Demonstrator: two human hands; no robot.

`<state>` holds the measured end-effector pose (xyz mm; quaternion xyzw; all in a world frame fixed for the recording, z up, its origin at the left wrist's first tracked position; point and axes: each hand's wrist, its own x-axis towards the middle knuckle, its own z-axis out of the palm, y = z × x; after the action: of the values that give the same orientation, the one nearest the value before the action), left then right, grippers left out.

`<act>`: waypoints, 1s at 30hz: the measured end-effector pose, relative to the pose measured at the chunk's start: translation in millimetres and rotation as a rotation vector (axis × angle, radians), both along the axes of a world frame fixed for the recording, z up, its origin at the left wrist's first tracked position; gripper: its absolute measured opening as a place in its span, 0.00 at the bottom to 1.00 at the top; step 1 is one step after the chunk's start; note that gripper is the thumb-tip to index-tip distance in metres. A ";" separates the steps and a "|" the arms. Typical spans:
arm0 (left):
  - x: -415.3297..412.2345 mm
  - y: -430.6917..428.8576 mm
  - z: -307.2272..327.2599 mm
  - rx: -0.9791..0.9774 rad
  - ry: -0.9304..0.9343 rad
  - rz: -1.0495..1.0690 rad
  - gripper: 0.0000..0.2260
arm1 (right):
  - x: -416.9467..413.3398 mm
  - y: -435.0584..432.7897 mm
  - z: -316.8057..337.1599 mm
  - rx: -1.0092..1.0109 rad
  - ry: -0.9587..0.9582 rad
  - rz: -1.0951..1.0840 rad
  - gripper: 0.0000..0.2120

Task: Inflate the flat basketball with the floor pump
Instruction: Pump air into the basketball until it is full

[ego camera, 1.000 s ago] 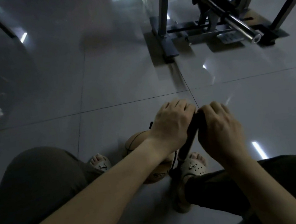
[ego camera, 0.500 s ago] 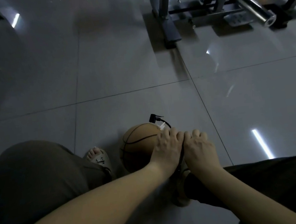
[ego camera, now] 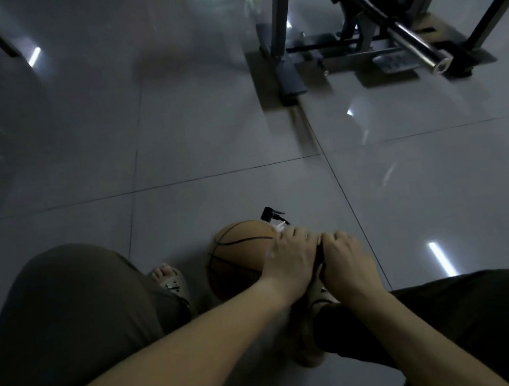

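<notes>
Your left hand [ego camera: 288, 261] and right hand [ego camera: 347, 264] sit knuckle to knuckle, fingers curled down over the pump handle [ego camera: 319, 256], of which only a dark sliver shows between them. The basketball [ego camera: 238, 257] rests on the floor tiles [ego camera: 209, 134] at 9 o'clock from the handle, its edge passing under your left hand, which is the nearer one. The hose head [ego camera: 269, 214] stands at the ball's 1 o'clock edge. The pump shaft is hidden beneath your hands. Its axis appears to run nearly straight along your line of sight, so the next stroke likely lifts toward you. Your right sandal [ego camera: 316, 299] lies at 6 o'clock, the left sandal [ego camera: 171, 284] at 9 o'clock beyond the ball. No container is in view. How full the ball is cannot be judged.
</notes>
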<state>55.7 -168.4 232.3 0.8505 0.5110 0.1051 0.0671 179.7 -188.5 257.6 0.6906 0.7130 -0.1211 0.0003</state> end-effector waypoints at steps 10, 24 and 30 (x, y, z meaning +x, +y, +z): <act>-1.5 12.8 72.6 0.284 -0.119 -0.011 0.05 | 5.6 6.2 55.6 0.498 -0.038 0.019 0.03; 1.4 -3.8 -42.8 0.003 0.171 0.018 0.09 | -11.9 2.1 -41.9 -0.042 -0.109 0.023 0.06; -3.3 -5.6 -42.6 -0.053 0.142 0.014 0.11 | -11.2 1.7 -44.8 -0.132 -0.106 0.066 0.08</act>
<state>52.4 -173.9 189.7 0.8501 0.5231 0.0314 0.0526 168.5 -186.8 212.9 0.6709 0.7246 -0.1310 0.0878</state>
